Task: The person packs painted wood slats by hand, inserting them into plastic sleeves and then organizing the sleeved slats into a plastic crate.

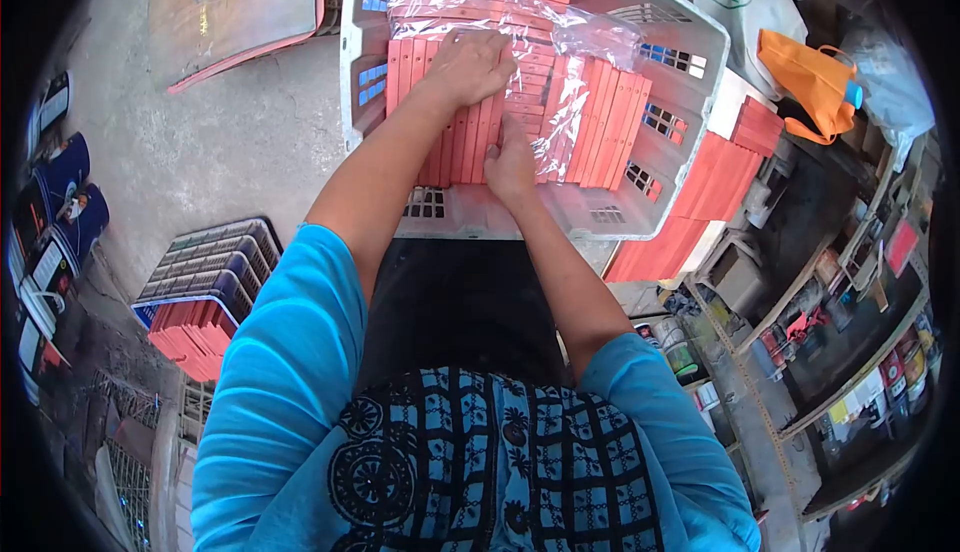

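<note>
A large pale grey plastic crate (500,214) stands in front of me, packed with rows of flat red pieces (610,127). Clear plastic wrap (598,37) lies over the pieces at the far side and runs down the middle. My left hand (468,67) rests on top of the pieces and wrap left of centre, fingers bent and close together; what lies under its fingertips is hidden. Nearer me and slightly right, my right hand (512,160) reaches down among the pieces, its fingers partly hidden, so its grip is unclear.
At the lower left stands another crate (215,262) with red pieces. Stacked red pieces (715,177) lie right of the big crate, near an orange bag (808,82) and white bags (750,17). Cluttered shelves (860,382) fill the right side. A large board (235,7) lies upper left.
</note>
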{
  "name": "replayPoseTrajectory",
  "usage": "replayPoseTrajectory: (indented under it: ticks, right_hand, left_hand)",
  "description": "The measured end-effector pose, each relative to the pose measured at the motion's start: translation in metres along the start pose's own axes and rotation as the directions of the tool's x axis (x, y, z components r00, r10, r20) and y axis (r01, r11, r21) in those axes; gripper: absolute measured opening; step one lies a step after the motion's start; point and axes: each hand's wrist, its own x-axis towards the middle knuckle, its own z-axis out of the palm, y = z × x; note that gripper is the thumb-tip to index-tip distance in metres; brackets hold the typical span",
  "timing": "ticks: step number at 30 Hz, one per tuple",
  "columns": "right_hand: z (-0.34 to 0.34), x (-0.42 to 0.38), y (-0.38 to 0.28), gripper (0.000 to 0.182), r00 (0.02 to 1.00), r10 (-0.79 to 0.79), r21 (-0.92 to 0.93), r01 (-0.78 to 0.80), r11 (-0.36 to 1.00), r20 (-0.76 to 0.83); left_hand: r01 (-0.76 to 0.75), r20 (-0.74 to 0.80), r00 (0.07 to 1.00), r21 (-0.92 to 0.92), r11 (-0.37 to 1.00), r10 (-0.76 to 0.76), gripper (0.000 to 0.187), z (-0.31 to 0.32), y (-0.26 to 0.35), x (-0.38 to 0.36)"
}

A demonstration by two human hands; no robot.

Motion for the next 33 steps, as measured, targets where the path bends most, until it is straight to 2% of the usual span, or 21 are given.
replayPoseTrajectory:
  ticks: [7,10,11,14,16,17,18,19,20,21,22,23,24,25,26,28,29,31,33]
  right_hand:
    - [-0.008,-0.012,0.009,0.056,0.999,0.008,0.162,-0.016,0.987,0.045]
    - [-0.03,-0.027,0.004,0.052,1.0,0.001,0.279,0.002,0.96,-0.011]
    - [-0.04,-0.034,0.003,0.05,0.999,-0.005,0.318,0.019,0.948,-0.045]
    - [-0.082,-0.059,0.009,0.043,0.985,0.03,0.487,0.058,0.872,-0.171]
    - [-0.108,-0.083,0.038,0.039,0.941,0.016,0.498,0.165,0.851,-0.338]
    - [-0.121,-0.094,0.056,0.037,0.909,0.01,0.495,0.218,0.841,-0.417]
    - [-0.131,-0.103,0.083,0.036,0.874,0.053,0.443,0.191,0.876,-0.483]
    - [-0.139,-0.114,0.118,0.036,0.835,0.088,0.393,0.16,0.905,-0.543]
    - [-0.152,-0.124,0.148,0.035,0.792,0.119,0.348,0.124,0.929,-0.599]
    - [-0.173,-0.133,0.166,0.034,0.779,0.207,0.383,0.046,0.923,-0.592]
    - [-0.195,-0.14,0.188,0.034,0.76,0.291,0.42,-0.027,0.907,-0.581]
    - [-0.202,-0.147,0.238,0.035,0.729,0.308,0.342,-0.107,0.934,-0.611]
    - [-0.203,-0.155,0.298,0.036,0.696,0.324,0.267,-0.195,0.944,-0.641]
    - [-0.212,-0.162,0.342,0.039,0.675,0.337,0.161,-0.31,0.937,-0.656]
    - [-0.222,-0.168,0.381,0.043,0.656,0.348,0.053,-0.425,0.904,-0.67]
    - [-0.241,-0.173,0.442,0.052,0.642,0.378,-0.015,-0.519,0.855,-0.667]
    - [-0.247,-0.174,0.475,0.054,0.652,0.367,-0.039,-0.52,0.854,-0.663]
    - [-0.247,-0.168,0.533,0.059,0.683,0.341,-0.075,-0.501,0.862,-0.646]
    - [-0.25,-0.162,0.562,0.058,0.712,0.383,0.0,-0.474,0.881,-0.589]
  left_hand:
    - [0.034,0.015,0.999,0.135,0.99,-0.036,0.051,0.003,0.003,-0.001]
    - [0.026,-0.083,0.996,0.191,0.981,-0.01,0.053,0.015,0.001,-0.002]
    - [0.012,-0.214,0.976,0.221,0.975,0.037,0.051,0.022,0.003,-0.006]
    - [-0.237,-0.463,0.865,-0.036,0.971,0.194,0.045,0.012,0.041,-0.024]
    - [-0.314,-0.446,0.874,-0.215,0.925,0.193,0.038,0.003,0.097,-0.059]
    - [-0.303,-0.375,0.909,-0.301,0.904,0.18,0.035,0.008,0.126,-0.082]
    - [-0.281,-0.299,0.939,-0.382,0.881,0.17,0.034,0.015,0.155,-0.107]
    - [-0.322,-0.225,0.944,-0.485,0.813,0.24,0.031,0.028,0.18,-0.13]
    - [-0.373,-0.116,0.924,-0.47,0.8,0.363,0.03,0.035,0.209,-0.144]
    - [-0.269,0.03,0.929,-0.631,0.728,0.369,0.029,0.051,0.237,-0.156]
    - [-0.2,0.125,0.913,-0.693,0.693,0.388,0.029,0.076,0.256,-0.164]
    - [0.017,0.324,0.883,-0.744,0.668,0.339,0.029,0.108,0.27,-0.171]
    - [0.281,0.53,0.808,-0.73,0.623,0.257,0.028,0.148,0.278,-0.177]
    - [0.459,0.701,0.684,-0.627,0.629,0.2,0.036,0.182,0.283,-0.173]
    - [0.514,0.72,0.679,-0.607,0.607,0.144,0.042,0.226,0.283,-0.174]
    - [0.654,0.76,0.65,-0.563,0.505,0.006,0.052,0.297,0.289,-0.17]
    - [0.727,0.778,0.624,-0.544,0.419,-0.074,0.058,0.322,0.298,-0.163]
    - [0.859,0.815,0.511,-0.496,0.128,-0.273,0.069,0.351,0.322,-0.136]
    - [0.847,0.79,0.522,-0.526,0.082,-0.322,0.069,0.377,0.329,-0.121]
